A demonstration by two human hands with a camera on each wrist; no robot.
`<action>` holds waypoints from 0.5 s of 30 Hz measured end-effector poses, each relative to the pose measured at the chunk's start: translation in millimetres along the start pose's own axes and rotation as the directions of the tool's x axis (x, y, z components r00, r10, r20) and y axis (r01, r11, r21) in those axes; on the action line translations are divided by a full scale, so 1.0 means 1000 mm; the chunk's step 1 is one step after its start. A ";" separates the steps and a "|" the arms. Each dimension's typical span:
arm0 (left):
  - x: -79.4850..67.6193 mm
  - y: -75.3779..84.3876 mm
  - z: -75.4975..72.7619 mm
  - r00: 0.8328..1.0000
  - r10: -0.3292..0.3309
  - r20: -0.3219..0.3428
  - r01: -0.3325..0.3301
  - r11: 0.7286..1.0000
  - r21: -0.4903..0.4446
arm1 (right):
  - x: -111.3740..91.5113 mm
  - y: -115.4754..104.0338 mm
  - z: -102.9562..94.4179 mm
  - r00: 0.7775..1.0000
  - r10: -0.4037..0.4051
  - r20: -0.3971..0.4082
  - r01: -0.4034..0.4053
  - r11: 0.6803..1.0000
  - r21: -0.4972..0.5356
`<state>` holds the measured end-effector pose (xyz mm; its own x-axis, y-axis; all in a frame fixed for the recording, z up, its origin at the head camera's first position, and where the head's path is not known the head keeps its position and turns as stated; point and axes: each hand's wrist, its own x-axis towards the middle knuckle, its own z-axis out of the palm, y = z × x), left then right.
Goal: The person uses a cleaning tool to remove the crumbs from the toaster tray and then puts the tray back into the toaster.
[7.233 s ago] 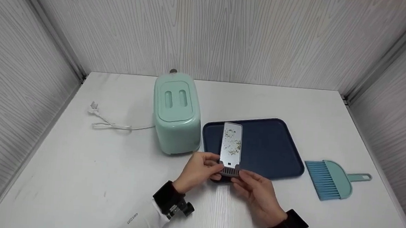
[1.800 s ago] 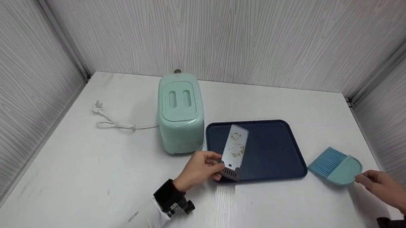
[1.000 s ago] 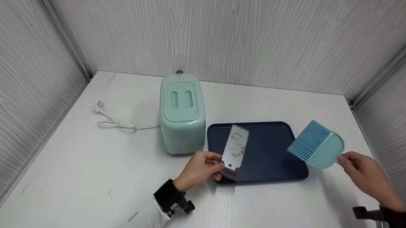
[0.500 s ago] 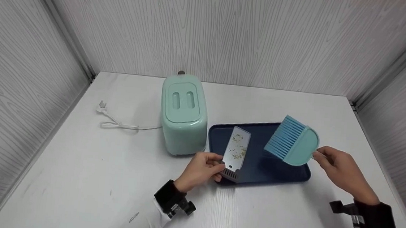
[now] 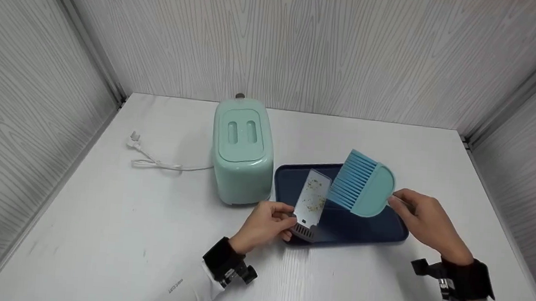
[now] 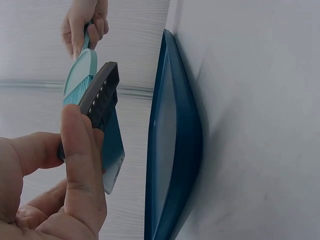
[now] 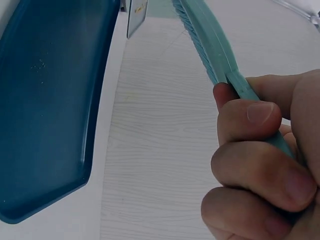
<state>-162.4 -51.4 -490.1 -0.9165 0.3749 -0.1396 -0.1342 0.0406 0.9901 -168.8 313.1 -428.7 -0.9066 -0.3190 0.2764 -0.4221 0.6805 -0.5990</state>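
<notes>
My left hand (image 5: 267, 223) pinches the dark slotted end of a toaster crumb tray (image 5: 311, 199) between thumb and fingers. Golden crumbs are scattered over its silver surface. In the left wrist view the crumb tray (image 6: 113, 150) is held up apart from the blue tray (image 6: 175, 145). My right hand (image 5: 427, 223) grips the handle of a mint-green brush (image 5: 365, 187). Its blue bristles point left and reach the crumb tray's right edge in the head view; whether they touch cannot be told. In the right wrist view the fingers (image 7: 250, 150) curl round the brush handle.
A mint-green toaster (image 5: 243, 153) stands left of the blue tray, its white cord (image 5: 166, 166) and plug lying on the table to its left. A few small specks (image 7: 40, 65) lie on the blue tray. Wood-grain panels (image 5: 276, 41) enclose the back and sides.
My right hand let go of the crumb tray, took the brush from the table at right and carried it left over the blue tray. My left hand keeps its hold; the crumb tray has turned slightly.
</notes>
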 end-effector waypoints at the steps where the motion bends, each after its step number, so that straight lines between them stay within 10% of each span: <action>1: 0.000 0.000 0.000 1.000 0.002 0.004 -0.002 1.000 0.002 | 0.002 -0.002 0.001 1.000 -0.011 0.003 0.011 1.000 0.000; 15: 0.000 -0.001 0.000 1.000 0.010 0.005 -0.011 1.000 0.020 | 0.027 -0.027 0.021 0.995 -0.080 0.059 0.080 0.997 0.005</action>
<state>-162.6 -51.5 -490.7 -0.9161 0.3797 -0.1292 -0.1169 0.0554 0.9916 -181.6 272.9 -421.0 -0.8682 -0.4106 0.2785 -0.4929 0.6496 -0.5789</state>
